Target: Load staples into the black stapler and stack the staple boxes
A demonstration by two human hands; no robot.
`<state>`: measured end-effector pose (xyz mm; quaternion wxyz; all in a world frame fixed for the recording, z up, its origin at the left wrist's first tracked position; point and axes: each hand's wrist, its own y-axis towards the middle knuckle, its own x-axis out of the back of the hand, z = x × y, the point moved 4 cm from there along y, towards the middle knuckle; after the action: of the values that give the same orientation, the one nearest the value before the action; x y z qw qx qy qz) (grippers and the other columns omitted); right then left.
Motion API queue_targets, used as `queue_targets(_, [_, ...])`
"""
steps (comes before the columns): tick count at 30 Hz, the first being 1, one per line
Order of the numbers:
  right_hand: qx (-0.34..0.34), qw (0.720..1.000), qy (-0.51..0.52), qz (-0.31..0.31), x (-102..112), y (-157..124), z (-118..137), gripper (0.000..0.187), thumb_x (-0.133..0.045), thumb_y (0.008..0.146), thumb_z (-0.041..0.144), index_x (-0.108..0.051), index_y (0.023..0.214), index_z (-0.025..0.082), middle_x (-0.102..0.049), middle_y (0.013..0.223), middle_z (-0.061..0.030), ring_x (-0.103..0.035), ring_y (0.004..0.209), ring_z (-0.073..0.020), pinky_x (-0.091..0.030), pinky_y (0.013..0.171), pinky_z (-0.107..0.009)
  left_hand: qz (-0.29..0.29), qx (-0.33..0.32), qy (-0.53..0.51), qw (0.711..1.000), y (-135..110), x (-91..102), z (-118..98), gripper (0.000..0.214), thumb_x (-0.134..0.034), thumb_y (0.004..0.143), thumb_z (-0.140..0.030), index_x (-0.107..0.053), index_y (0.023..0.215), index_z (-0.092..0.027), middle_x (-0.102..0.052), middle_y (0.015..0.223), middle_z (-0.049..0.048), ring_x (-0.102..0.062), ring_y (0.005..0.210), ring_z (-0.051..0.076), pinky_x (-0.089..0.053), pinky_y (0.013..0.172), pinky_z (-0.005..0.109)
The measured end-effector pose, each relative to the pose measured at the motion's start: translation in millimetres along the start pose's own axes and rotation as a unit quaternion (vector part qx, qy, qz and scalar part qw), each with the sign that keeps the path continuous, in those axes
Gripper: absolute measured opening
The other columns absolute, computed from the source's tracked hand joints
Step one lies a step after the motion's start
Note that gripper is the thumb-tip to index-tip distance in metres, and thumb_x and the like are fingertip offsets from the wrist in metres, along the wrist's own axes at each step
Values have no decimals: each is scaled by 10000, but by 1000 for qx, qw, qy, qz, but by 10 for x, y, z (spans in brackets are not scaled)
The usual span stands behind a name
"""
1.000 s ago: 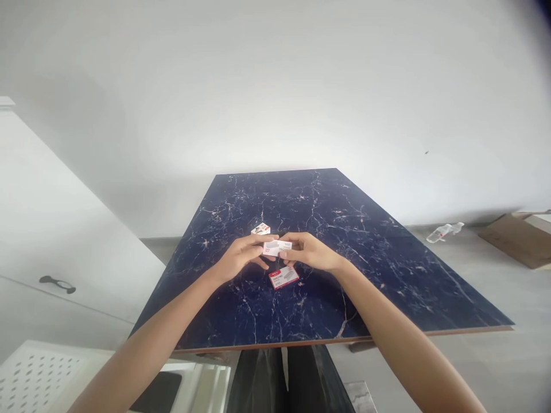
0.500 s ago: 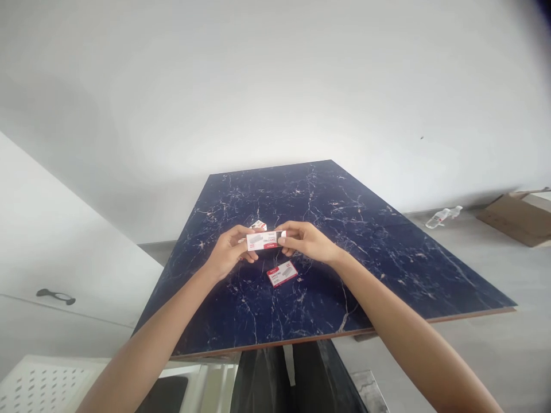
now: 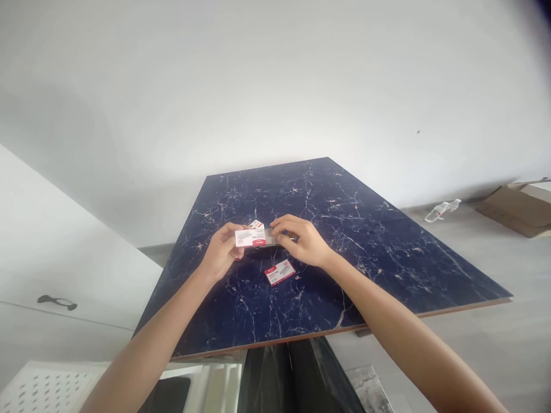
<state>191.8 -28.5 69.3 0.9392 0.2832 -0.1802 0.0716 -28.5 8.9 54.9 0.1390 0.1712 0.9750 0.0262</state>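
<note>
My left hand [image 3: 220, 250] is closed on the left end of a small white and red staple box [image 3: 247, 237], held level above the table. A grey strip, apparently staples [image 3: 270, 236], sticks out of the box's right end, with a dark edge along it. The fingers of my right hand [image 3: 303, 241] are curled around the outer end of this strip, partly hiding it. Below, a second white and red staple box [image 3: 280, 272] lies flat on the table. Behind the held box, another small white and red box [image 3: 257, 224] is partly covered.
The dark blue marble-patterned table [image 3: 267, 195] stands by a pale wall. On the floor at right lie clear plastic bottles [image 3: 442, 211] and a cardboard box [image 3: 514, 210]. A white cabinet with a dark handle [image 3: 57, 302] is at left.
The held box has moved left, and my right hand has come away from its end. More of the grey strip now shows between the box and my right fingers.
</note>
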Motion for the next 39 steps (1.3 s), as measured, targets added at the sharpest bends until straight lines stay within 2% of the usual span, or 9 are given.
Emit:
queue_targets(5, [-26,998,45,47,-239,-49,35,141,-620,874,219,-713,981,224,-713,1094,-71,-679,963,-219,-581,802,-340,41,-15,-49,998,-94,-156,-157,184,-739,764,-283,-641,897,-201,-692,957,10,-498,451,22,-431,379,141])
queue_targets(11, [-119,975,160,94,-351,-91,-49,230,-624,916,340,-697,1080,196,-730,1057,-69,-716,826,-194,-599,729,-326,59,-34,-21,998,-79,-59,-137,159,-715,784,-298,-673,892,-189,-707,895,33,-555,511,76,-453,390,165])
queue_targets(17, [10,997,18,71,-274,-55,74,129,-678,912,324,-751,947,223,-722,1071,-67,-695,844,-185,-575,763,-316,81,-41,35,995,-82,-55,-114,133,-722,761,-228,-752,885,-194,-745,935,52,-653,669,145,-511,470,201])
queue_targets(21, [126,983,-113,77,-346,-85,93,146,-601,946,197,-723,867,201,-704,1080,-81,-677,869,-184,-547,790,-321,80,-31,91,992,-123,-111,-80,157,-707,753,-173,-788,887,-181,-770,940,68,-654,690,151,-520,519,216])
queue_targets(27, [68,978,-196,12,-179,-66,31,111,-504,965,168,-607,930,185,-718,1011,-92,-677,841,-192,-517,722,-305,35,-46,69,996,-74,-58,-92,133,-723,783,-208,-807,885,-207,-783,1013,72,-704,785,190,-541,555,235])
queue_targets(29, [9,986,-159,-43,-53,-42,9,69,-545,937,196,-584,880,200,-720,914,-59,-681,792,-186,-520,725,-308,19,-52,45,998,-47,-33,-106,121,-739,793,-240,-808,888,-212,-784,1017,74,-709,795,188,-539,549,224])
queue_targets(32, [-93,987,22,-128,98,-10,-80,48,-590,878,224,-578,925,224,-689,848,-13,-689,771,-178,-551,747,-319,7,-55,30,998,-16,-10,-109,150,-781,805,-289,-807,933,-214,-780,1081,88,-722,852,196,-551,568,215])
queue_targets(36, [-230,909,318,-140,110,20,-270,217,-608,774,183,-588,984,233,-654,906,7,-686,776,-154,-583,771,-318,-4,-51,10,999,14,18,-83,189,-810,812,-294,-800,987,-224,-757,1185,87,-717,1031,222,-597,682,216])
queue_targets(39, [-296,849,428,-94,39,15,-318,164,-657,744,196,-571,882,217,-665,931,-11,-678,792,-146,-566,705,-262,-6,-38,10,999,24,20,-56,213,-816,814,-311,-794,1010,-231,-741,1232,78,-714,1070,237,-625,711,235])
